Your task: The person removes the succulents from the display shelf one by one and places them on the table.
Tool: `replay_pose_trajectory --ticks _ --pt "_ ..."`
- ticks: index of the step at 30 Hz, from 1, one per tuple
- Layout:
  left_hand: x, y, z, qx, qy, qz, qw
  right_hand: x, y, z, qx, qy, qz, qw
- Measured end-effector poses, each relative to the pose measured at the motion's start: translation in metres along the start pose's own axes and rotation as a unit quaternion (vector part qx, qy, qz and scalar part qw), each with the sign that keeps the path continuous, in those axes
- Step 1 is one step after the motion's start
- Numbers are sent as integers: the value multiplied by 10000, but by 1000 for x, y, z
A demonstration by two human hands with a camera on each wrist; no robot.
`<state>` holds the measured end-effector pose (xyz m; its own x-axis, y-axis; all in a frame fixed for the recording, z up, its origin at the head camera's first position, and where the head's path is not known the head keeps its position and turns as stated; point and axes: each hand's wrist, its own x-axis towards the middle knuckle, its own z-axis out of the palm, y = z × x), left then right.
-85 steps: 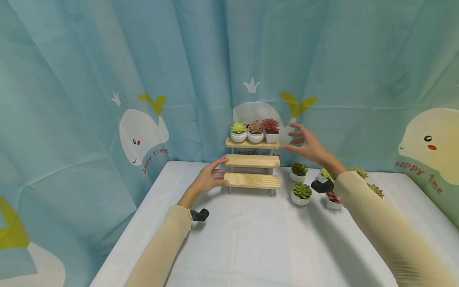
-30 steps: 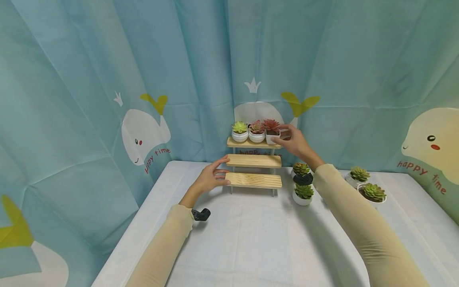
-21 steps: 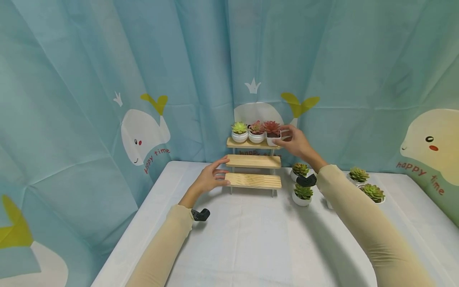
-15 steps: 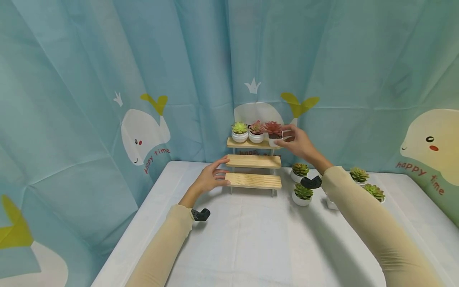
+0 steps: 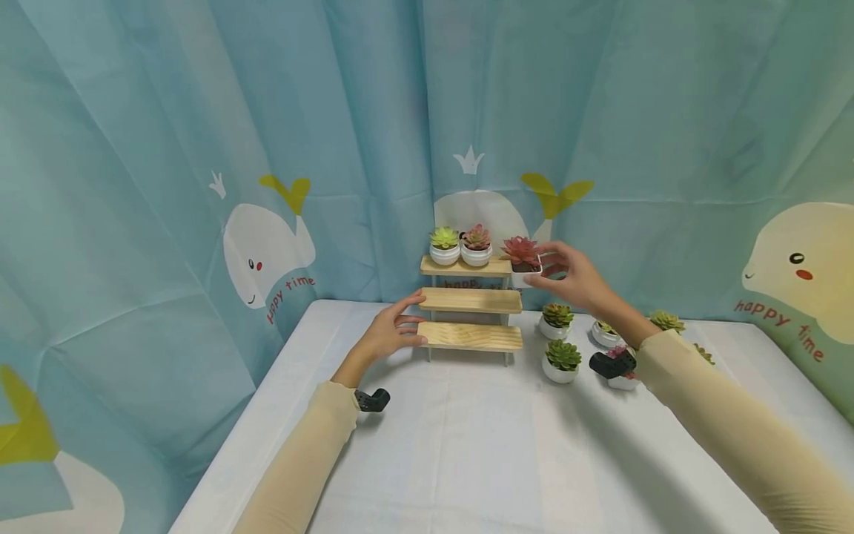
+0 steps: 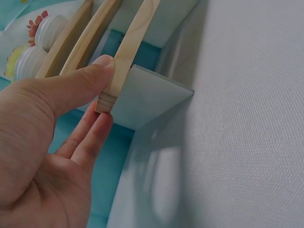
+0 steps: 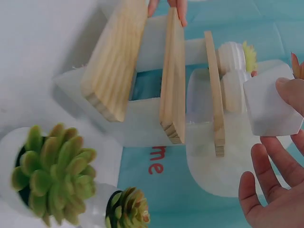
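Note:
A three-tier wooden shelf stand [image 5: 474, 300] stands at the back of the table. My left hand [image 5: 385, 334] is at its left side; in the left wrist view, thumb and fingers pinch the end of the lowest board [image 6: 134, 35]. My right hand [image 5: 579, 283] grips a red potted succulent [image 5: 521, 251] by its square white pot [image 7: 269, 105], thumb on one side and fingers on the other. The pot is just off the right end of the top board [image 7: 214, 90]. A yellow-green succulent [image 5: 444, 239] and a pinkish succulent [image 5: 477, 239] stand on that board.
Right of the stand, two green succulents [image 5: 561, 357] in round white pots sit on the white tablecloth [image 5: 467, 445]. Several more potted succulents [image 5: 666, 321] stand farther right, partly hidden by the right forearm. A blue whale-print curtain [image 5: 373, 148] hangs behind.
My right hand, empty at first, has taken hold of the red succulent on the top board and moved it right and slightly down, off the board's end. The left hand stays put.

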<state>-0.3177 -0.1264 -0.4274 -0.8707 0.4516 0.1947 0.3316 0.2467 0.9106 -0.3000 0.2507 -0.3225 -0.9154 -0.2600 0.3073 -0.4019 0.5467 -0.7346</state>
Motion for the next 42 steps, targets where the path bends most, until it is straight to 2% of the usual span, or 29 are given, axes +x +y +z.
replay_pose_trajectory --ticks 9,16,26,29,36,42 --pt "0 -1 -1 -13 -1 -3 10000 -37 -6 -11 -140 -2 72 9999" --pt "2 -5 -2 -74 -20 31 10000 -67 -4 -16 -4 -11 11 10000" --pt "2 -5 -2 -63 -35 42 10000 -109 6 -17 -23 149 215 9997" --pt "1 -3 -2 -66 -38 40 10000 -118 10 -18 60 130 264 9995" --pt "1 -2 -2 -91 -38 -3 10000 -138 21 -16 -142 234 370 9989" --pt "2 -3 -2 -80 -66 -3 9999 -151 27 -10 60 298 416 9987"
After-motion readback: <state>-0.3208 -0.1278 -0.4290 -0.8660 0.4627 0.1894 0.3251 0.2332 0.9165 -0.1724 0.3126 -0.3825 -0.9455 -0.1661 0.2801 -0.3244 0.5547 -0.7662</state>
